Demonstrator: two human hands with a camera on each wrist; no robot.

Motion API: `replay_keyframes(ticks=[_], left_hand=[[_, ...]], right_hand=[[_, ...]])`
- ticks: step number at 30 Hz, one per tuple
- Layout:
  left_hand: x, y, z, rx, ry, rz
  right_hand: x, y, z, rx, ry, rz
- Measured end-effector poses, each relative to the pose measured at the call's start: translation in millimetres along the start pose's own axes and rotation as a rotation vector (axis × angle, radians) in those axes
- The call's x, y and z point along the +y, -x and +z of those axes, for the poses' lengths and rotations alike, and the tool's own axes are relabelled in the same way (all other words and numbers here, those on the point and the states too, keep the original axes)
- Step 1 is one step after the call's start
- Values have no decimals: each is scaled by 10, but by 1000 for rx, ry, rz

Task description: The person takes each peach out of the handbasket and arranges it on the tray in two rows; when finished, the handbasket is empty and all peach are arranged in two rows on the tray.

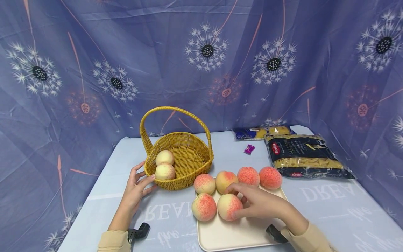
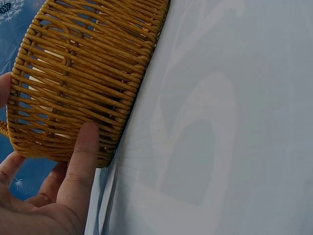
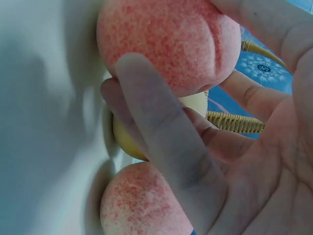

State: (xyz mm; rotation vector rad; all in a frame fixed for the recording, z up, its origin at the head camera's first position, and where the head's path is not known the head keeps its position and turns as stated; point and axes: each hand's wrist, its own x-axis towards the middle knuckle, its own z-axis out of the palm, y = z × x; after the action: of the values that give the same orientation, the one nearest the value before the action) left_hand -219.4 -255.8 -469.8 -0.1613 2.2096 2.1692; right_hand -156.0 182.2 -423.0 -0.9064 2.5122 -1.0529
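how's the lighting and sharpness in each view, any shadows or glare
Head view: fairly evenly lit, small glints on the dark pasta bag; left wrist view: dim, basket crisp, tablecloth lettering faint; right wrist view: soft shadows beside the held peach.

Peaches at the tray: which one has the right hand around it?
The peach on the right of the near pair on the tray: the right hand has its fingers and thumb around it and no other.

A floral curtain point(image 1: 160, 42) hangs behind a purple sachet point(image 1: 249, 149), blue packet point(image 1: 261, 133) and Barilla bag point(image 1: 303, 155).
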Motion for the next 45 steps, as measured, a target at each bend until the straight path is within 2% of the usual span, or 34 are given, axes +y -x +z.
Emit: replay_keyframes(ticks=[4, 9, 15, 22, 38, 45], left_hand=[[5, -6, 6, 2, 9, -1], [7, -11, 9, 6, 11, 1], [-6, -8, 5, 3, 4, 2], [-16, 2, -3, 3, 1, -2], [-8, -3, 6, 3, 29, 1], [-4, -3, 9, 4, 18, -3]], right_hand=[[-15, 3, -24, 29, 41, -15], [-4, -11, -19, 45, -13, -5], [33, -4, -10, 53, -13, 28], [71, -11, -35, 37, -81, 3], [69, -11, -107, 17, -108, -13], [61, -7, -164, 10, -87, -1]])
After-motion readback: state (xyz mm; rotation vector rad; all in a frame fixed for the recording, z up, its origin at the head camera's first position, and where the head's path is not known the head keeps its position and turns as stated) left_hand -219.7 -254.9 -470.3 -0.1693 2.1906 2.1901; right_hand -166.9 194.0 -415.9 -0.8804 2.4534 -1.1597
